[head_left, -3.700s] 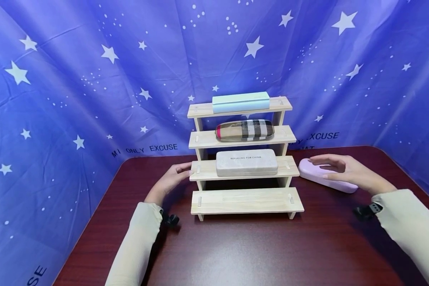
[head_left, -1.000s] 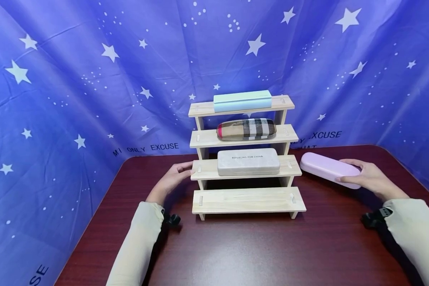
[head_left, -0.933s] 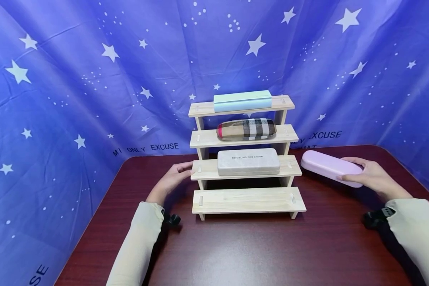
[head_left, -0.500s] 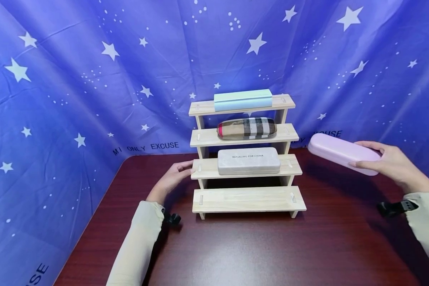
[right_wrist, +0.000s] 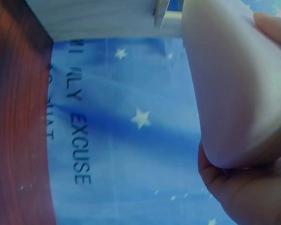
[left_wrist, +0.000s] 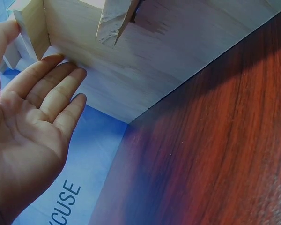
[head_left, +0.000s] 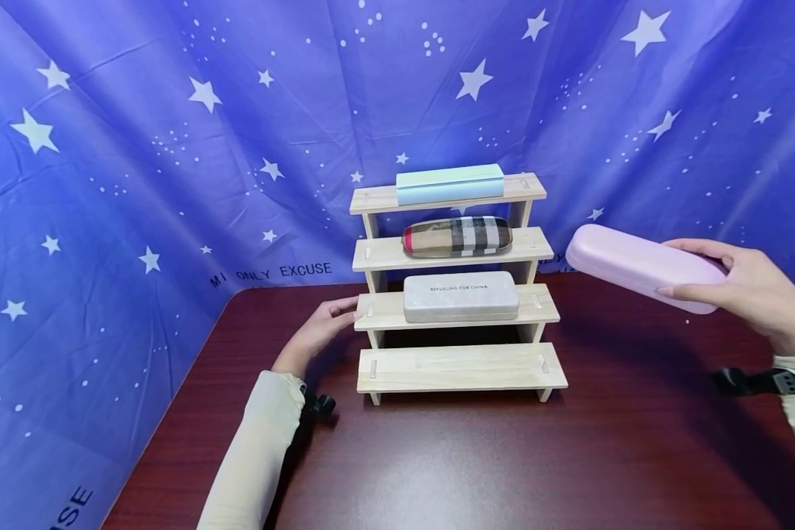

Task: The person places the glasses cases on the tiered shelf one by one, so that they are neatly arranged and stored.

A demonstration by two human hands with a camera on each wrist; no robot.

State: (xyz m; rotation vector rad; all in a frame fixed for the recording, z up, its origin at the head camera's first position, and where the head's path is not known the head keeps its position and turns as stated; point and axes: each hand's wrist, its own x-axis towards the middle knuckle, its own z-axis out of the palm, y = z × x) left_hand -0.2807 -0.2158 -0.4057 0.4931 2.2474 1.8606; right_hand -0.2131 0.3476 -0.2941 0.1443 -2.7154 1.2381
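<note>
In the head view my right hand [head_left: 762,291] grips one end of a lilac glasses case [head_left: 636,263], thumb on the near side and fingers on the far side. The case is tilted and off the table, right of a four-step wooden display rack [head_left: 460,366]. In the right wrist view the case [right_wrist: 239,89] fills the right side, its far end cut off. My left hand [head_left: 318,331] rests against the rack's left end at the second step from the bottom. The left wrist view shows its fingers [left_wrist: 61,96] nearly straight beside the wooden side panel [left_wrist: 131,70].
From the top, the rack's steps bear a pale blue case [head_left: 450,185], a plaid case [head_left: 457,237] and a grey case [head_left: 460,297] with lettering. A dark red wooden table [head_left: 450,464] lies beneath. Blue starry cloth [head_left: 291,147] hangs behind and at the sides.
My right hand has taken hold of the lilac glasses case, lifted it off the table and carried it up and to the right. The left hand stays at the rack.
</note>
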